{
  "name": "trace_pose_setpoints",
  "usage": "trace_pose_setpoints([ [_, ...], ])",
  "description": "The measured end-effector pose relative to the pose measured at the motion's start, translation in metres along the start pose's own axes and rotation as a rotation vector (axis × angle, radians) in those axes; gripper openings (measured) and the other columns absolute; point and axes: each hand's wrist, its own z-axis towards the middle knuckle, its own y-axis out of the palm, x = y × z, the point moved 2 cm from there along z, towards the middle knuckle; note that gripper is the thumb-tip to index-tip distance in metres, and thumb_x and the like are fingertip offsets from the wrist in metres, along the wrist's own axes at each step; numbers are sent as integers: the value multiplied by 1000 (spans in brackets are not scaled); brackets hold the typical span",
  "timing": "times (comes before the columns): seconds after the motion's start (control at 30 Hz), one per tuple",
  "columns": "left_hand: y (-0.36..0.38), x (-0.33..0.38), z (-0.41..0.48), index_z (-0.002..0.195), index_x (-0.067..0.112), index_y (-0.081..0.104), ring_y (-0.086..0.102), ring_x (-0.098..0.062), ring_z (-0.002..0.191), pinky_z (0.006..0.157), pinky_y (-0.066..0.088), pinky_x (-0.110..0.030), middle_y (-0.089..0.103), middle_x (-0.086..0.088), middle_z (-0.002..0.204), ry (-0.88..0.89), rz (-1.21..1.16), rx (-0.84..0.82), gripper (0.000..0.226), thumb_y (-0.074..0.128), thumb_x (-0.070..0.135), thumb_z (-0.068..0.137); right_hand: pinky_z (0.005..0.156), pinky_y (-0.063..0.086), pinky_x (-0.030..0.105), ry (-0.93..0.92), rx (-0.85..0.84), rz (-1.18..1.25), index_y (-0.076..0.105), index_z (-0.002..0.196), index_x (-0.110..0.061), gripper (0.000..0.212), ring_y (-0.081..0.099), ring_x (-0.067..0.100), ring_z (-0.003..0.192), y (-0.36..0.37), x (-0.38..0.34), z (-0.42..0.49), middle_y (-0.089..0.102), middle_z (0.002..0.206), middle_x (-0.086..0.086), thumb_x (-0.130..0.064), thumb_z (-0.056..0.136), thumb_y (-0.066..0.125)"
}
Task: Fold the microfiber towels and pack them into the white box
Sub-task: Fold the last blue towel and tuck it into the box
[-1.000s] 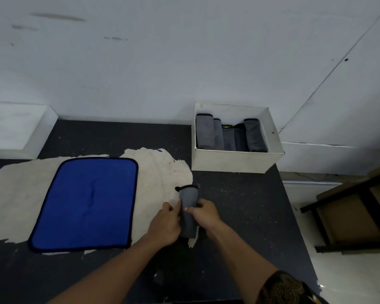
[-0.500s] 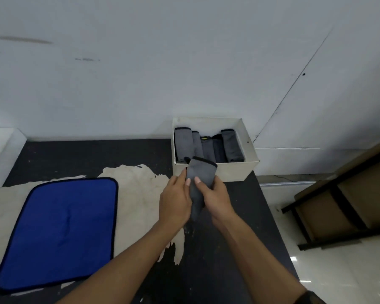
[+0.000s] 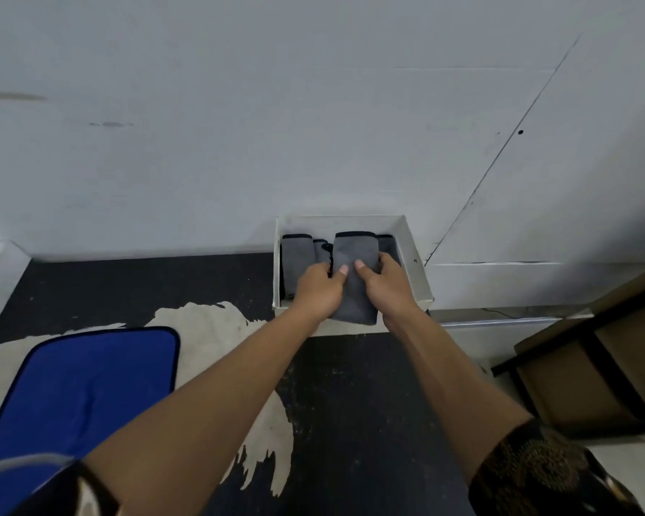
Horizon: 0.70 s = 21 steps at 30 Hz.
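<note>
Folded grey towel (image 3: 354, 277) is held over white box (image 3: 412, 255), pinched between left hand (image 3: 319, 288) and right hand (image 3: 386, 284). Judged soft, light; best gripped at both sides to keep folds.

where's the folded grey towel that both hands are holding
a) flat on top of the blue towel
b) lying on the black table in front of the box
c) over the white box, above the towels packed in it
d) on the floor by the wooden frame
c: the left hand and right hand grip the folded grey towel over the white box, above the packed towels, while the blue towel lies flat off to the left.
</note>
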Motion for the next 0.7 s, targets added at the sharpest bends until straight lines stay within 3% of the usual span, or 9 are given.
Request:
trace_pose_setpoints([
  [0.1,7,9,30,102,13,66,65,-22,91,82,56,-40,69,-7,101,-17,81,25,20,52,27,98,82,54,29,8,-39,-96,53,128,-14,34,62,14,103,-13,-8,32,64,119,0,-21,96,60],
  [0.2,14,11,56,94,8,66,62,-21,83,67,49,-31,66,-5,90,-48,203,-3,19,54,22,96,75,50,23,-24,-29,-238,54,127,-14,41,61,12,99,-25,-8,59,63,116,-2,-18,89,69],
  [0.3,27,6,79,70,11,54,53,-19,66,55,37,-28,55,-5,71,-135,258,-2,20,54,12,90,84,48,30,-15,-39,-464,52,132,-11,52,60,22,110,-32,3,87,63,120,3,-22,86,73],
  [0.4,40,-1,98,64,11,47,48,-19,61,51,33,-26,51,-7,67,-195,288,19,23,53,6,86,84,41,26,-49,-41,-616,49,134,-10,53,57,27,118,-33,12,112,60,129,8,-22,87,70],
  [0.47,46,-2,110,72,10,55,53,-22,68,55,42,-28,58,-13,80,-200,306,33,16,53,6,88,87,43,29,-78,-50,-697,49,135,-9,51,56,30,118,-31,15,126,59,131,12,-18,88,67],
  [0.5,50,-2,114,87,8,61,57,-24,77,63,49,-32,62,-17,93,-195,329,21,8,54,7,90,89,44,31,-82,-67,-738,45,137,-8,53,55,31,119,-31,17,132,56,134,15,-16,89,66],
  [0.57,55,-6,122,127,4,53,57,-26,100,87,50,-37,58,-17,125,-195,424,-28,35,54,8,93,95,44,38,-75,-131,-836,35,140,-6,63,49,38,122,-28,23,135,40,141,21,-13,87,67],
  [0.6,58,-8,123,137,5,46,55,-28,109,93,47,-37,53,-15,134,-202,481,-73,43,52,9,94,96,43,42,-75,-171,-897,31,140,-6,67,46,41,123,-27,28,134,33,142,23,-12,85,69],
  [0.7,65,-16,120,142,10,43,52,-31,120,101,44,-37,51,-15,139,-214,540,-173,44,48,10,98,92,45,46,-97,-257,-1055,30,137,-6,66,47,45,119,-25,44,127,30,139,24,-13,85,68],
])
